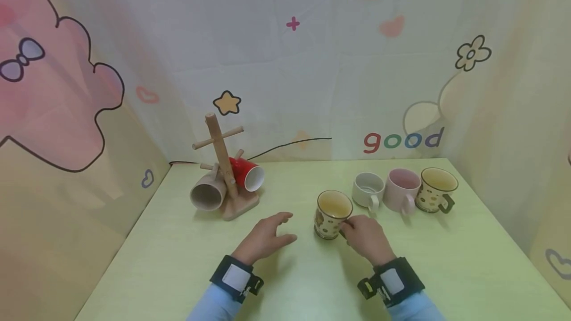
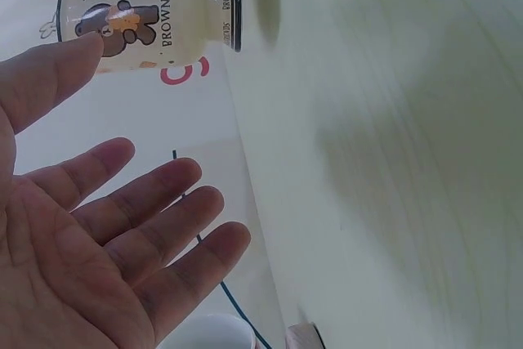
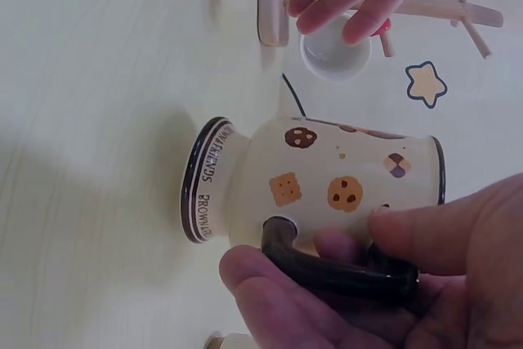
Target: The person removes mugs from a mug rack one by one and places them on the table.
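My right hand (image 1: 368, 238) grips the dark handle (image 3: 343, 274) of a cream mug (image 1: 330, 219) printed with a bear and cookies. In the right wrist view its dark-banded base stands off from the tabletop. My left hand (image 1: 266, 236) is held to the left of that mug with fingers spread and nothing in them. Farther left, a wooden mug tree (image 1: 221, 152) carries a beige mug (image 1: 206, 194) and a red mug (image 1: 246, 173) with a white inside, both hung sideways on its lower pegs. Its upper crossbar (image 1: 232, 132) is bare.
At the right a row of mugs stands close together: a white mug (image 1: 367, 189), a pink mug (image 1: 400, 192) and a second cream patterned mug (image 1: 434, 192), handles toward me. A printed cloth (image 1: 276, 63) hangs behind the pale green table (image 1: 308, 286).
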`<state>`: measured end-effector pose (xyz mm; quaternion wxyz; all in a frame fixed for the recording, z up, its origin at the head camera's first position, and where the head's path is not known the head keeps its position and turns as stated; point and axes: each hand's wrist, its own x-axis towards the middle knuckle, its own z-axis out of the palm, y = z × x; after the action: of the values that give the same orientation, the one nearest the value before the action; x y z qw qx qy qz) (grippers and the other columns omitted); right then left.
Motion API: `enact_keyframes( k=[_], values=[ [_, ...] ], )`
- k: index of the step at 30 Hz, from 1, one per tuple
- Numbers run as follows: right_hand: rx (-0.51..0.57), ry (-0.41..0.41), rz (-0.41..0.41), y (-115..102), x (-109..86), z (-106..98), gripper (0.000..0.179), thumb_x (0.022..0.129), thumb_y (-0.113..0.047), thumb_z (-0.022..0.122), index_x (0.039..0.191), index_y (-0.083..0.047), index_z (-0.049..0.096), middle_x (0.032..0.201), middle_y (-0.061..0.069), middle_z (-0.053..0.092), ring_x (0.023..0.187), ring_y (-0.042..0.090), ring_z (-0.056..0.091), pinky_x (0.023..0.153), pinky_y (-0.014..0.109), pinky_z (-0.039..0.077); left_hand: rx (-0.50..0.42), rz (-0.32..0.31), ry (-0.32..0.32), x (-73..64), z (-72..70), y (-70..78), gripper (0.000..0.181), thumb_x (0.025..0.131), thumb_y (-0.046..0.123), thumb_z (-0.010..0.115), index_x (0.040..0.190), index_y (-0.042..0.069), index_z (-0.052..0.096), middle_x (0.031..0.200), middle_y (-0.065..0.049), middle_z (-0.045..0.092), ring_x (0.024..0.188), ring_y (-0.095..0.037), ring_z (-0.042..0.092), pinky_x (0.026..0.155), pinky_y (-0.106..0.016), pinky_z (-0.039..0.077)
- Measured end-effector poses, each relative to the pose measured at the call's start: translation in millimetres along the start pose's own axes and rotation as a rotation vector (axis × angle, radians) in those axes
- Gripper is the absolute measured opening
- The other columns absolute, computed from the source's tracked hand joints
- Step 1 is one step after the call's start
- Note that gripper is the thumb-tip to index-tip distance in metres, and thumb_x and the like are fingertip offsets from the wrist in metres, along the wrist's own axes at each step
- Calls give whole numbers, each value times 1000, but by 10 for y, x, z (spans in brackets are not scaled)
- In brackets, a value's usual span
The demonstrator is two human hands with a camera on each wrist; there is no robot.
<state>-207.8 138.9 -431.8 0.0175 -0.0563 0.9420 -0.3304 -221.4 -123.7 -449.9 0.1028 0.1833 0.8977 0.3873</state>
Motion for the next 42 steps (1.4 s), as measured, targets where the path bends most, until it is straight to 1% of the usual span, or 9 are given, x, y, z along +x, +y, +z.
enact_keyframes(
  k=[3, 11, 13, 18, 20, 25, 33, 39, 42],
  values=[
    [-2, 8, 18, 16, 44, 3, 27, 98, -17, 57, 75, -6, 62, 62, 1, 52, 53, 15, 46, 49, 28, 34, 3, 10, 1, -1, -3, -3, 59, 94, 29, 68, 144, 5, 48, 139, -20, 54, 128, -39, 51, 102, -55, 43],
    [-39, 91, 19, 28, 154, -27, 25, 97, -19, 56, 83, -1, 67, 62, 3, 49, 57, 19, 46, 52, 31, 34, 0, 11, 4, 2, 0, -34, 59, 95, 29, 68, 144, 4, 48, 139, -20, 55, 128, -39, 51, 102, -54, 43],
    [-50, 111, 18, 29, 186, -30, 26, 97, -18, 55, 81, -1, 66, 62, 3, 48, 57, 20, 46, 52, 31, 34, 1, 14, 4, -2, 0, -41, 59, 95, 30, 68, 144, 4, 48, 138, -20, 55, 128, -39, 51, 102, -54, 43],
    [-38, 169, 31, 35, 283, -12, 32, 95, -17, 55, 65, -7, 54, 58, 3, 48, 54, 20, 46, 50, 31, 34, 8, 12, 6, -6, -7, -47, 59, 94, 30, 68, 143, 3, 48, 138, -20, 55, 128, -39, 51, 103, -55, 42],
    [-34, 197, 26, 38, 321, -1, 32, 94, -15, 55, 63, -7, 53, 58, 3, 50, 54, 20, 47, 49, 31, 35, 29, 11, 12, -5, -10, -49, 60, 94, 30, 69, 143, 3, 48, 139, -19, 54, 129, -38, 50, 105, -54, 41],
    [-44, 241, 12, 43, 398, 13, 28, 92, -12, 56, 65, -5, 55, 61, 6, 54, 57, 23, 51, 51, 34, 39, 141, 10, 43, -14, -11, -21, 59, 94, 30, 69, 142, 4, 50, 141, -15, 54, 130, -32, 50, 107, -51, 40],
    [-68, 213, 55, 53, 497, 31, 33, 94, -13, 53, 62, -6, 53, 59, 6, 53, 56, 24, 51, 52, 34, 38, 396, 9, 104, -50, 0, 116, 57, 90, 29, 74, 137, 3, 55, 133, -16, 59, 121, -31, 57, 99, -48, 48],
    [-60, 198, 106, 41, 578, 42, 32, 96, -15, 52, 66, -4, 56, 64, 8, 56, 61, 25, 53, 54, 35, 40, 643, 4, 158, -110, 45, 178, 55, 86, 34, 78, 128, 4, 60, 122, -17, 62, 115, -33, 57, 91, -49, 50],
    [-59, 194, 134, 31, 618, 50, 34, 97, -17, 51, 65, -4, 55, 64, 8, 55, 61, 25, 52, 53, 33, 38, 695, -2, 168, -129, 58, 194, 55, 84, 36, 79, 126, 5, 61, 119, -16, 62, 113, -33, 56, 90, -50, 49]
  ],
)
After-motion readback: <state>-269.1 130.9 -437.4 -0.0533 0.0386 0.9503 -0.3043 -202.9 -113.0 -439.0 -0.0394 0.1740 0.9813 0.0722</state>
